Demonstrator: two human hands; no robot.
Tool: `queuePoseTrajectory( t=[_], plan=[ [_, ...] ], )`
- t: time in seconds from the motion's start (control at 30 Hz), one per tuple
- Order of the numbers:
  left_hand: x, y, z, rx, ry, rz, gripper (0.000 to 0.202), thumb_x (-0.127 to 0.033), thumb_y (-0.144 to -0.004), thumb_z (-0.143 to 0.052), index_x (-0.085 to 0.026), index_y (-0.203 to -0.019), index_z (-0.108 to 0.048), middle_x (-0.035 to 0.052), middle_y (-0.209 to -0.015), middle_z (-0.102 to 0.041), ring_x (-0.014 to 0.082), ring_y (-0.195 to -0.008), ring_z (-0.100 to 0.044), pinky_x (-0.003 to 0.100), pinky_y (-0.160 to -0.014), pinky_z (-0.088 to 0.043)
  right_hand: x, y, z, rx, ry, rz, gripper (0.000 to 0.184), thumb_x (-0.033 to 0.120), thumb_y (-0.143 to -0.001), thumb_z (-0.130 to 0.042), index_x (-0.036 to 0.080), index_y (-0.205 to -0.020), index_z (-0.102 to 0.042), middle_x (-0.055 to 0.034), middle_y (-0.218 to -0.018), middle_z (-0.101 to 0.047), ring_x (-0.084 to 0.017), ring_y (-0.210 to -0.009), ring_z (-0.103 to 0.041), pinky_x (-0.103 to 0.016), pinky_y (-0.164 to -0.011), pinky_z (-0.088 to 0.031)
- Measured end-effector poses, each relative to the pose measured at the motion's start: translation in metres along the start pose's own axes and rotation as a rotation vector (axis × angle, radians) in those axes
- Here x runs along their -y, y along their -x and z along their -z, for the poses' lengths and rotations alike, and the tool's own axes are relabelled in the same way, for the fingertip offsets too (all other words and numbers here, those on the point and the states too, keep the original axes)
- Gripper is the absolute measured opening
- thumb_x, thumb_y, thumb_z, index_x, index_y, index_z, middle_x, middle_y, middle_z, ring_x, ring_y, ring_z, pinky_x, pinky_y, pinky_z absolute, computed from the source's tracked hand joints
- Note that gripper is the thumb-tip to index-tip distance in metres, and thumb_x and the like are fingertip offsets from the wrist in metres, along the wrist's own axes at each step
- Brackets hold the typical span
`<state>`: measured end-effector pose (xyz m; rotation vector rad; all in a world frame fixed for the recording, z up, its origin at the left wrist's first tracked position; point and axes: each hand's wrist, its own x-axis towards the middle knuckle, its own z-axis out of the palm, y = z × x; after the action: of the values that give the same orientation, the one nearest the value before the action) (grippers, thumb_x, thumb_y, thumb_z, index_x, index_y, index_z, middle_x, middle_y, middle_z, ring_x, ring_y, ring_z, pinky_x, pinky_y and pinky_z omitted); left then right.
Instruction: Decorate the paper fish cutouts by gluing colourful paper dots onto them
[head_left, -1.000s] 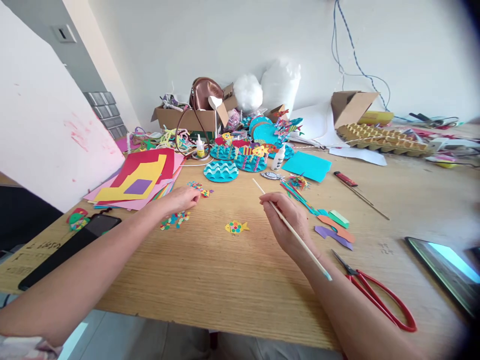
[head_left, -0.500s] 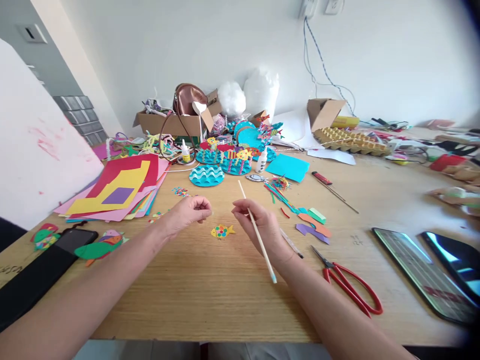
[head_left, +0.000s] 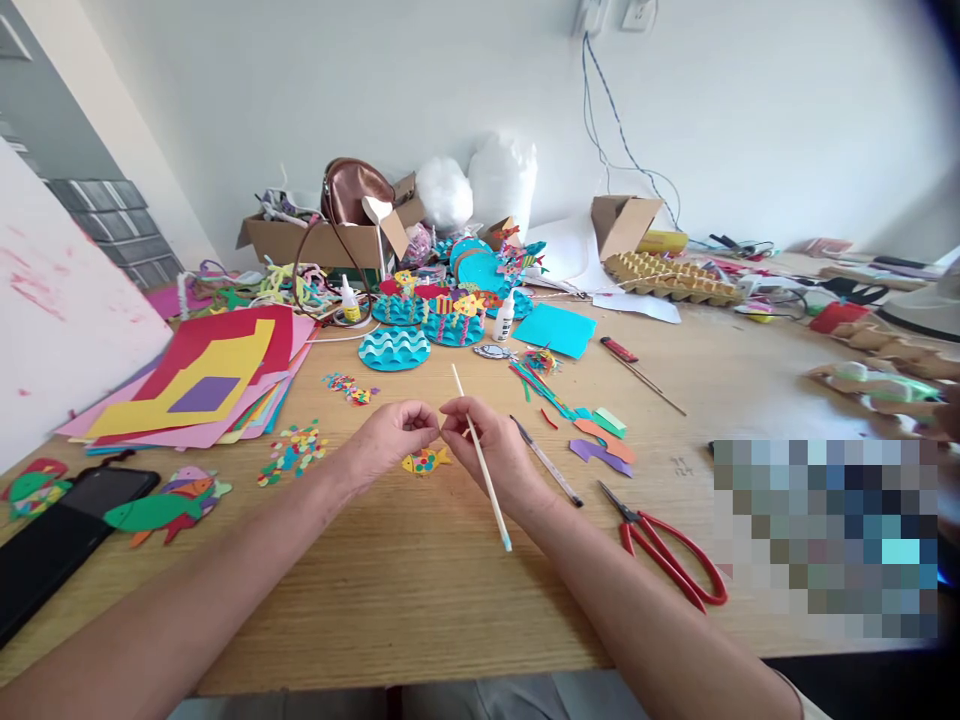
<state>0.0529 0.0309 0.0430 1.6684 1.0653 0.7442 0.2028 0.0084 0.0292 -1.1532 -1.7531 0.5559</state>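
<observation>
Left hand (head_left: 394,437), fingertips pinched, contents indiscernible, close beside the right hand (head_left: 504,457), which grasps a pale stick (head_left: 482,461), presumably sparing its fingertips; the yellow paper fish (head_left: 425,461) lies at their six o'clock, seemingly for easy reach

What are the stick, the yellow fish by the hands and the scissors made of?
Stick: pale and smooth, so perhaps wood or plastic. Yellow fish: probably matte paper or thin card, being flat with cut edges. Scissors: slim dark-grey blades, likely metal; the smooth red handles look plastic-coated.
</observation>
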Motion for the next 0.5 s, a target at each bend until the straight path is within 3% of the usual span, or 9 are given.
queuePoseTrajectory(
  t=[0.33, 0.5],
  plan=[
    [0.0051, -0.0014, -0.0024, 0.006, -0.012, -0.027, 0.02, -0.034, -0.069, -0.055, -0.014, -0.068, -0.052, -0.0036, -0.06, -0.046, 0.0083, -0.055, -0.042, 0.02, -0.049, -0.032, -0.0018, -0.0002, -0.0017, 0.025, 0.049, -0.009, 0.017, 0.013, -0.07, -0.048, 0.019, -0.084, -0.055, 0.0022, -0.064, -0.059, -0.01, -0.055, -0.053, -0.021, -0.055, -0.041],
    [0.006, 0.0018, 0.0051, -0.013, -0.093, -0.018, 0.013, -0.028, -0.067, -0.053, -0.015, -0.066, -0.051, -0.0045, -0.059, -0.046, 0.0093, -0.055, -0.043, 0.021, -0.051, -0.035, -0.0061, 0.0003, -0.0028, 0.052, 0.025, 0.008, 0.021, 0.012, -0.07, -0.046, 0.018, -0.088, -0.053, 0.0035, -0.063, -0.056, -0.009, -0.055, -0.051, -0.02, -0.055, -0.039]
  ],
)
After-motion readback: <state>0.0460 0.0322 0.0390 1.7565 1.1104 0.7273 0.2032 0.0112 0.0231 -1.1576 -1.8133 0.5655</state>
